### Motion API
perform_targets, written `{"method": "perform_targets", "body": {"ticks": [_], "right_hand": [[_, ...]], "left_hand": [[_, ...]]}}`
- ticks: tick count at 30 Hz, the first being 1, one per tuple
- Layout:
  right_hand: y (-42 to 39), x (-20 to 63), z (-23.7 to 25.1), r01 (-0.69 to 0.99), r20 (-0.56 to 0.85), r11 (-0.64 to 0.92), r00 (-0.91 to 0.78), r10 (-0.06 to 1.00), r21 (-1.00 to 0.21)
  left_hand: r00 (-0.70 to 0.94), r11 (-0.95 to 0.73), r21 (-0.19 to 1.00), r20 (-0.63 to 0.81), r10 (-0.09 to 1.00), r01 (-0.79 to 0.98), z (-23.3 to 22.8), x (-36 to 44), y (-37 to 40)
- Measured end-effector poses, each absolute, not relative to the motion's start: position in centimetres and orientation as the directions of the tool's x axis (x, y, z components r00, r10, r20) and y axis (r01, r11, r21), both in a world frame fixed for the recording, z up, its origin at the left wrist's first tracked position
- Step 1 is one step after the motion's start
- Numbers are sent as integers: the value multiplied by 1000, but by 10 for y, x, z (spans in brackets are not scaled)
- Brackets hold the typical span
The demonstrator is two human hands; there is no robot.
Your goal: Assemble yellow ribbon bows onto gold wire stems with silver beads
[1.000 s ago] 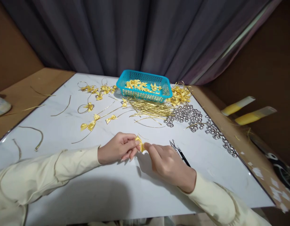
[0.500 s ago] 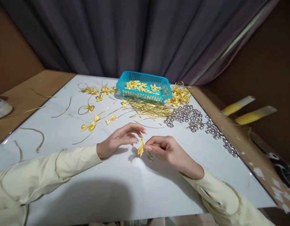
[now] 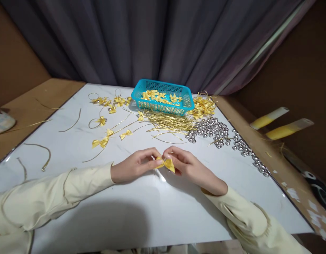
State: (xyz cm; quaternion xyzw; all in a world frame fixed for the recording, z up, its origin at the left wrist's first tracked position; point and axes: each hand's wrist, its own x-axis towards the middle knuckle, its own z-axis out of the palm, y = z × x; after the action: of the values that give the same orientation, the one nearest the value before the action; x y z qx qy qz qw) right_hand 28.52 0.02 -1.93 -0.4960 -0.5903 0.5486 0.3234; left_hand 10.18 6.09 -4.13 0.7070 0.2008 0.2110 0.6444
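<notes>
A small yellow ribbon bow (image 3: 168, 163) is held between my two hands, above the white tabletop. My left hand (image 3: 138, 165) pinches its left loop between thumb and fingers. From the right, my right hand (image 3: 186, 165) is closed at the bow's back and upper edge. Its fingertips are partly hidden, and so is any cord behind the bow. Beyond my hands lie a loose yellow bow (image 3: 126, 134), a bundle of gold cords (image 3: 170, 122) and a heap of small silver rings or bells (image 3: 210, 128), too small to tell which.
A turquoise basket (image 3: 164, 110) holding yellow bows stands at the back. Bows on cords (image 3: 204, 107) are piled to its right, with several more at left. Single cords (image 3: 48, 155) lie at far left. Two yellow-filled tubes (image 3: 290, 129) are at the right edge.
My left hand has closed from open fingers onto the bow. The bow has turned its wide front toward me, and the cord end that hung below it is now out of sight.
</notes>
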Motion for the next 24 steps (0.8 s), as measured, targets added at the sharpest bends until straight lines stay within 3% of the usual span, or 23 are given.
{"method": "perform_targets", "body": {"ticks": [4, 8, 12, 17, 20, 24], "right_hand": [[-2, 288, -21, 457, 117, 218, -238, 964, -862], [-5, 292, -22, 569, 386, 550, -392, 835, -611], [-7, 292, -27, 672, 503, 633, -423, 754, -383], [-6, 288, -29, 778, 538, 622, -490, 686, -84], [-7, 287, -29, 777, 523, 625, -507, 686, -67], [-9, 288, -30, 708, 492, 651, -478, 727, -274]], "left_hand": [[734, -30, 999, 6, 679, 20, -42, 103, 60], [717, 60, 998, -31, 696, -15, -40, 104, 57], [714, 86, 996, -53, 698, -10, -36, 103, 53], [721, 122, 993, -79, 688, -7, -31, 101, 49], [725, 141, 990, -79, 685, -25, -31, 100, 48], [755, 135, 990, -52, 654, -48, -32, 100, 47]]}}
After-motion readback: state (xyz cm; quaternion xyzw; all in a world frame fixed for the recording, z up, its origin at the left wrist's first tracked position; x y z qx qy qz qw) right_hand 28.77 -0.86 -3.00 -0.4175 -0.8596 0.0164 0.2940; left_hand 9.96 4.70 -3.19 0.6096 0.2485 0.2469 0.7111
